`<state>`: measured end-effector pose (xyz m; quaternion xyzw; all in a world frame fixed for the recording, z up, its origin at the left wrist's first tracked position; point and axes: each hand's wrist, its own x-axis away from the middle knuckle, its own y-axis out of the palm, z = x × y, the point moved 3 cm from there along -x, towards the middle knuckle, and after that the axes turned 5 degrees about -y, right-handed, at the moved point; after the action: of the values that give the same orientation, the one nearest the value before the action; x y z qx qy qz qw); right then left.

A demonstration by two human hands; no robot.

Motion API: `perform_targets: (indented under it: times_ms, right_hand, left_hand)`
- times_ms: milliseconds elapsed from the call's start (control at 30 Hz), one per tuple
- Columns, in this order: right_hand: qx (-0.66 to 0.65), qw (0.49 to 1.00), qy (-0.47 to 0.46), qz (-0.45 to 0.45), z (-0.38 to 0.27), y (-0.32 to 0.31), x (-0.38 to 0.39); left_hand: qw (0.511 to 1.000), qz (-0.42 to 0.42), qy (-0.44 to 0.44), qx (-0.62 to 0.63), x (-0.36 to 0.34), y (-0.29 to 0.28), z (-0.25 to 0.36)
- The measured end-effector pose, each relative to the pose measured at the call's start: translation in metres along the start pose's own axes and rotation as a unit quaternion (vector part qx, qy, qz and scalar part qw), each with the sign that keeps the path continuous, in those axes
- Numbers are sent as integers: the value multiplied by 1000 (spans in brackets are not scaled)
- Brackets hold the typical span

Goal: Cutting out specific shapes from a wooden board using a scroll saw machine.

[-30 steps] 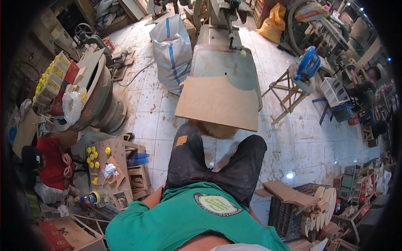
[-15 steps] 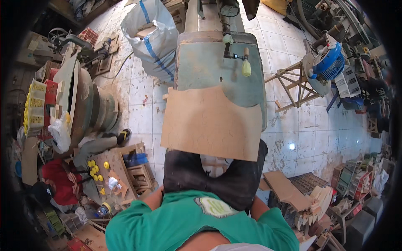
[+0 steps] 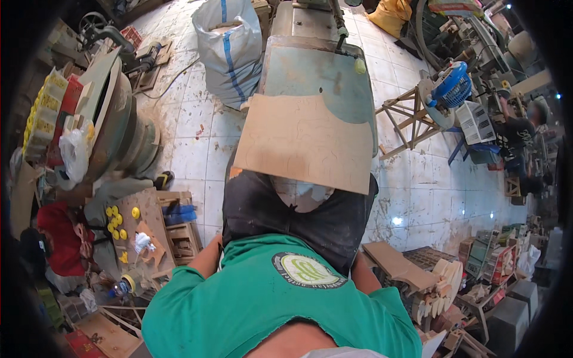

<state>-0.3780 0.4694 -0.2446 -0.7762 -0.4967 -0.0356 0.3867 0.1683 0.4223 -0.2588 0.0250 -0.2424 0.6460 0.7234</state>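
Observation:
Both my arms hang down at my sides; the left forearm (image 3: 207, 258) and the right forearm (image 3: 365, 275) show beside my hips. My hands are hidden below them, so what they hold or touch cannot be seen. In front of my lap lies a thin brown board (image 3: 304, 140) with a curved bite in its far right edge and faint curved lines drawn on it. It rests on the greenish machine table (image 3: 298, 68) and sticks out over its near edge, above my thighs. A small pale yellow-green piece (image 3: 360, 65) hangs over the table's far right.
A white woven sack (image 3: 230, 53) stands left of the table. To the right, a blue fan (image 3: 452, 85) sits by a wooden stand (image 3: 406, 122). Cut wood pieces (image 3: 441, 286) are piled near my right. A person in red (image 3: 59, 238) sits at the left.
My view has shifted, so the board and table appear higher in the picture. The board looks unmoved on the table. My arms stay down; the person at the left now shows a hand.

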Motion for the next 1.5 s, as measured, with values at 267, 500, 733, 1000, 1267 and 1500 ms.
perform_targets:
  times_ms: [267, 500, 733, 1000, 1267, 1500]
  right_hand:
    - [-89, 986, -42, 132, -32, -112, -39]
    - [-244, 936, -198, 162, -227, -134, 29]
    - [-15, 902, -412, 130, -322, -99, 31]
    - [150, 875, -457, 62, -339, -52, 43]
    - [180, 881, -437, 29, -340, -54, 70]
    - [204, 879, -430, 45, -336, -50, 75]
  left_hand:
    - [979, 58, -132, -144, -95, -59, 88]
    - [972, 156, 16, 174, -114, -72, 272]
    - [972, 138, 178, -73, -105, -23, 355]
    - [954, 143, 184, -190, -102, -10, 373]
    - [944, 147, 195, -225, -108, -9, 389]
    - [916, 166, 219, -294, -132, 0, 403]
